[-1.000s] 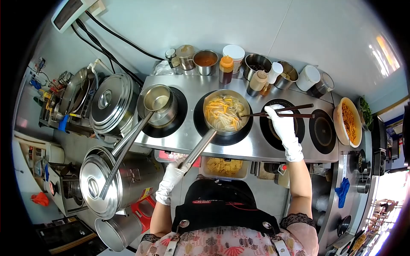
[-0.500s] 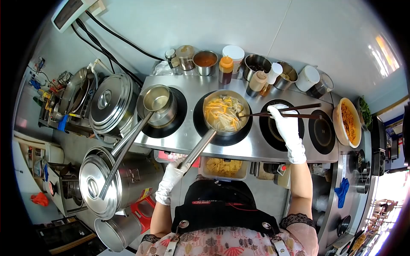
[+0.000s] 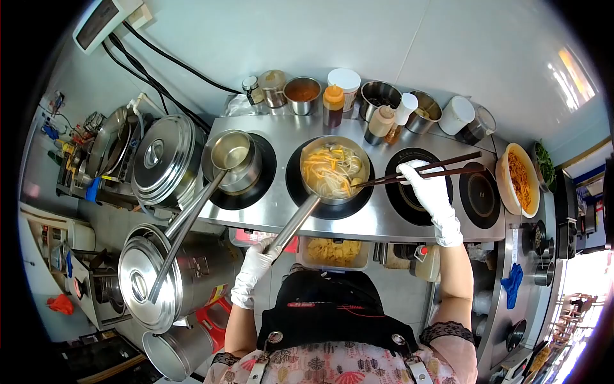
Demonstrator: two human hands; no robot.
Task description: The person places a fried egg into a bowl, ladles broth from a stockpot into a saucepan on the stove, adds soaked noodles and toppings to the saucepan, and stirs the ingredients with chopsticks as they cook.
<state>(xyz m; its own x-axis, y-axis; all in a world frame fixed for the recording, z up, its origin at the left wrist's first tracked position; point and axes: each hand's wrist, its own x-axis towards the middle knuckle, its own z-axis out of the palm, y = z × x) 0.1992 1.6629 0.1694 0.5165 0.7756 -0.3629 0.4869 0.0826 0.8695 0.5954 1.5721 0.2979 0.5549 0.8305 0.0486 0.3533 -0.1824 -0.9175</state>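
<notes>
A saucepan [image 3: 293,225] with noodles [image 3: 329,173] and orange strips in broth stands on the second burner from the left. My left hand [image 3: 256,265], in a white glove, is closed around the end of its long handle. Two dark chopsticks [image 3: 448,165] are gripped in my gloved right hand [image 3: 427,192], over the third burner. Their tips reach into the right side of the pan, at the noodles. On the left burner another pot [image 3: 246,176] holds a ladle [image 3: 231,151] whose long handle points toward the lower left.
Jars, sauce bottles [image 3: 333,105] and steel pots [image 3: 302,96] line the back of the stove. At the right is a bowl of orange food [image 3: 519,182]. Large lidded pots [image 3: 165,153] stand at the left. A tray of yellow food [image 3: 332,253] lies below the front edge.
The chopstick tips have moved lower along the pan's right side, and the noodles have shifted. My left hand keeps its hold on the handle. The view has shifted slightly.
</notes>
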